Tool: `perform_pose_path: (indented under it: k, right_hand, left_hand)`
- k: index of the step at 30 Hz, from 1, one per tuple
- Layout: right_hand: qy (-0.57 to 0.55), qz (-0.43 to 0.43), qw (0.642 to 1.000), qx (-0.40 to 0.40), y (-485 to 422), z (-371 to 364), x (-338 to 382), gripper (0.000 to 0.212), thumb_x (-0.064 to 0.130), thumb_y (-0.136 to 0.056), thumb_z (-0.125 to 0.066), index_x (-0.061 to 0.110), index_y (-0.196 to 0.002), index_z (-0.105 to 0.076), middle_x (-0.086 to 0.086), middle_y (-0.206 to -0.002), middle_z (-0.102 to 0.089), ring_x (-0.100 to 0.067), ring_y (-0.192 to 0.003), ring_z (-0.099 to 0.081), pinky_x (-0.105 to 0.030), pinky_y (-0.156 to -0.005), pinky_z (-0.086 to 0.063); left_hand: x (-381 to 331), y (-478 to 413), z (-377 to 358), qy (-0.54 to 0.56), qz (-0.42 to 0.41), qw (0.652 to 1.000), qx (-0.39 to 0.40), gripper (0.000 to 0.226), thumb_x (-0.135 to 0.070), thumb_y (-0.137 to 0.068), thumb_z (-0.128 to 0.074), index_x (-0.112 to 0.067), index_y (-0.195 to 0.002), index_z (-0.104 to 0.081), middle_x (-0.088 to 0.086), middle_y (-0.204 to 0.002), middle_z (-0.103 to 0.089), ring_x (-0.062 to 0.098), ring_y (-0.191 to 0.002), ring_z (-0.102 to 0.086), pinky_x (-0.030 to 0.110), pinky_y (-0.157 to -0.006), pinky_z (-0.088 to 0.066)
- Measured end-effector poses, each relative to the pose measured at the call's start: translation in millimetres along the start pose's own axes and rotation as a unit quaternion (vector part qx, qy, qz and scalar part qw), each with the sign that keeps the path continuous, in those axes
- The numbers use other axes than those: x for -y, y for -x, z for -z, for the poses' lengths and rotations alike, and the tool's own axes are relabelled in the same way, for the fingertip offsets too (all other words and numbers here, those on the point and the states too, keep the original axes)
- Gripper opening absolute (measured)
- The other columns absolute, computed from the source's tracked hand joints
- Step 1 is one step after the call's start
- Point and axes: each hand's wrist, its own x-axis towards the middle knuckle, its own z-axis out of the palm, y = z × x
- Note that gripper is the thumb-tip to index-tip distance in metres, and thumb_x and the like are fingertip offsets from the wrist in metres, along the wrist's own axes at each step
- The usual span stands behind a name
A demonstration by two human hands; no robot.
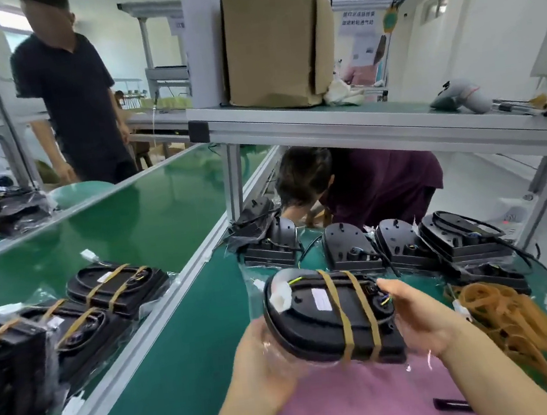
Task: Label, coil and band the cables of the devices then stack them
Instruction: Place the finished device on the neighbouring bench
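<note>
Fingers (390, 286) of your right hand (420, 320) curl round the device (314, 330); your left hand (266, 356) cups its other end, above the counter (189, 373). Label (321, 299) and two bands (338, 309) are on, so stacking appears to remain. Carry it left onto the stack (15, 359), level.

On green bench mat (184, 390): row of unbanded black devices (404, 246) along far edge, heap of tan rubber bands (505, 313) at right. On glossy conveyor belt (150, 222) alongside, left: banded devices in plastic (116, 288).

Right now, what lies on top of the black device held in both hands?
Two tan rubber bands cross the device, beside a white label. A white connector rests at its left end. Its underside cannot be seen.
</note>
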Motion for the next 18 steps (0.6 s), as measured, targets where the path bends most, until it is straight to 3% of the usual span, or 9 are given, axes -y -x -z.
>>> perform_pose_path:
  k: [2,5,8,10,11,13,18]
  right_hand:
    - [-0.030,0.008,0.999,-0.030,-14.8,-15.1,-1.1,0.066,0.039,-0.065,-0.081,0.007,-0.121,-0.065,-0.021,-0.127,-0.061,-0.037,-0.116,-0.059,-0.054,-0.103,-0.042]
    - [-0.016,0.030,0.995,-0.089,-47.9,-53.5,-1.1,0.069,0.038,-0.075,-0.063,0.006,-0.135,-0.051,-0.022,-0.132,-0.057,-0.040,-0.121,-0.054,-0.055,-0.109,-0.036]
    - [-0.023,0.032,0.993,-0.109,-81.6,-101.4,-5.8,0.070,0.035,-0.074,-0.064,0.001,-0.134,-0.050,-0.026,-0.130,-0.057,-0.043,-0.116,-0.054,-0.052,-0.106,-0.039]
    - [-0.030,0.021,0.995,-0.097,-101.3,-132.9,-9.6,0.056,0.033,-0.075,-0.066,0.002,-0.121,-0.060,-0.020,-0.111,-0.069,-0.038,-0.100,-0.065,-0.048,-0.090,-0.050]
    - [-0.032,0.016,0.996,-0.085,-111.9,-148.5,-10.6,0.045,0.032,-0.076,-0.067,0.004,-0.112,-0.064,-0.015,-0.097,-0.073,-0.032,-0.083,-0.070,-0.040,-0.073,-0.056]
    - [-0.024,0.002,0.998,-0.062,-134.4,-177.8,-12.6,0.026,0.030,-0.080,-0.068,0.010,-0.097,-0.066,-0.007,-0.077,-0.073,-0.020,-0.056,-0.068,-0.025,-0.045,-0.049]
    - [-0.013,-0.041,0.999,-0.032,-190.4,-248.3,-18.6,0.028,0.027,-0.080,-0.073,0.008,-0.100,-0.066,-0.005,-0.071,-0.073,-0.018,-0.050,-0.067,-0.022,-0.042,-0.049]
  left_hand:
    - [22.9,5.2,-14.4,0.027,-0.018,0.999,-0.042,0.042,-0.035,-0.086,-0.054,-0.001,-0.109,-0.064,0.017,-0.097,-0.071,0.034,-0.086,-0.069,0.043,-0.073,-0.056]
    - [42.9,8.4,-32.6,0.071,-0.082,0.991,-0.074,0.054,-0.054,-0.091,-0.048,-0.010,-0.118,-0.064,0.011,-0.102,-0.074,0.026,-0.086,-0.072,0.035,-0.065,-0.056]
    - [28.3,8.1,-32.9,0.090,-0.228,0.961,-0.125,0.032,-0.029,-0.096,-0.055,-0.019,-0.126,-0.056,0.011,-0.112,-0.072,0.023,-0.098,-0.071,0.034,-0.076,-0.056]
    - [6.8,7.0,-21.7,0.100,-0.306,0.933,-0.160,0.031,-0.016,-0.098,-0.054,-0.017,-0.129,-0.055,0.012,-0.116,-0.070,0.023,-0.102,-0.069,0.030,-0.080,-0.057]
    - [-5.0,7.0,-14.2,0.111,-0.335,0.918,-0.179,0.032,-0.014,-0.098,-0.053,-0.016,-0.130,-0.055,0.010,-0.117,-0.069,0.021,-0.098,-0.069,0.028,-0.080,-0.057]
    - [-31.6,9.3,2.3,0.137,-0.371,0.894,-0.210,0.032,-0.014,-0.098,-0.054,-0.016,-0.130,-0.055,0.006,-0.111,-0.070,0.015,-0.086,-0.067,0.026,-0.078,-0.055]
    - [-95.6,16.7,40.7,0.179,-0.418,0.844,-0.284,0.035,-0.017,-0.100,-0.051,-0.011,-0.134,-0.051,0.011,-0.117,-0.065,0.017,-0.086,-0.063,0.026,-0.078,-0.050]
